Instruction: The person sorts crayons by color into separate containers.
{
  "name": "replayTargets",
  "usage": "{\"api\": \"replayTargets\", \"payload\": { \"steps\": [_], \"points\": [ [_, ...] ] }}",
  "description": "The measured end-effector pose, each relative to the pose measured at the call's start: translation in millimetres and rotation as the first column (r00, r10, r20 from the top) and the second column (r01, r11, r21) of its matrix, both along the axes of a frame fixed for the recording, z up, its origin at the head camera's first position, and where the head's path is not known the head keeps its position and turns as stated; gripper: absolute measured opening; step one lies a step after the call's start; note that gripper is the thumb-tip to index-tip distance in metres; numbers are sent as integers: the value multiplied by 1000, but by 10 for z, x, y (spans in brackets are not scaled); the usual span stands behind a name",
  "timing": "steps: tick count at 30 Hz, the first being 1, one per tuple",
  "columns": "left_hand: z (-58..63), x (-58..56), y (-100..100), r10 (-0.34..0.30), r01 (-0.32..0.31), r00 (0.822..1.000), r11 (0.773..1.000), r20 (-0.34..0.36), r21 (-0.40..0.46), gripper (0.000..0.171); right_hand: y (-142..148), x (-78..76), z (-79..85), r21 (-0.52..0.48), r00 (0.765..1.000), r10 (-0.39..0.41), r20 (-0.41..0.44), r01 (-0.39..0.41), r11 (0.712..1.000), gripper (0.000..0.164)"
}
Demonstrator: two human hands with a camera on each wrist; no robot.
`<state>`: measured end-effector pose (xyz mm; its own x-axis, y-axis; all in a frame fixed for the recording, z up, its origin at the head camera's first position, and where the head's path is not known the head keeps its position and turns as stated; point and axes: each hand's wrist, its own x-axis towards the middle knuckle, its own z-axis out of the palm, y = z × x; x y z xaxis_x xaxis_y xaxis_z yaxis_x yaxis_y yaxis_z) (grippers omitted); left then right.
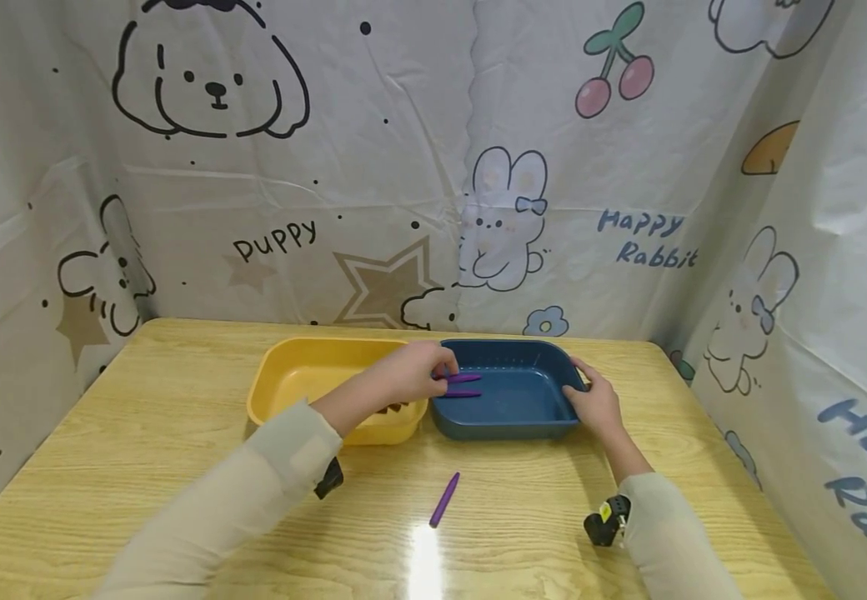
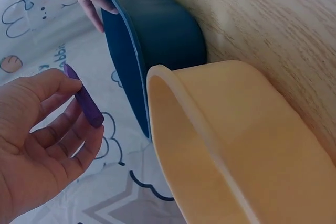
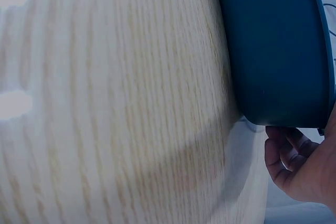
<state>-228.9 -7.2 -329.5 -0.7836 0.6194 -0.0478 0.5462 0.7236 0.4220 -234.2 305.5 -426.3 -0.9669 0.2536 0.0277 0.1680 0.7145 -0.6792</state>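
Note:
My left hand [image 1: 422, 371] reaches over the left end of a blue plastic bin [image 1: 508, 432]. Between thumb and fingertips it pinches a purple crayon [image 2: 86, 100], seen clearly in the left wrist view. A second purple crayon [image 1: 463, 394] shows inside the bin, just below the held one in the head view. My right hand [image 1: 594, 404] grips the bin's right end, thumb over the rim and fingers curled against the outer wall [image 3: 278, 77]. Another purple crayon [image 1: 444, 500] lies on the table in front of the bins.
A yellow bin [image 1: 272, 379] stands right beside the blue one on its left, with dark brown pieces [image 1: 393, 407] in it, partly hidden by my left forearm. The wooden table [image 1: 156, 433] is bounded by a printed cloth [image 1: 373, 183] at the back and sides.

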Motion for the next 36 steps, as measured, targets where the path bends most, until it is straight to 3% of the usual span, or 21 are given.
{"api": "replayTargets", "payload": {
  "steps": [15,21,36],
  "points": [
    [-120,-232,198,-8,9,1000,999,-21,34,21,-7,15,33,-1,1000,-4,15,4,1000,54],
    [-201,-294,246,15,-16,1000,998,6,57,22,-15,-3,17,-19,1000,5,23,-5,1000,55],
    [-349,-448,311,46,-44,999,995,-23,90,23,-26,7,10,-11,1000,4,15,-4,1000,55]
  ]
}}
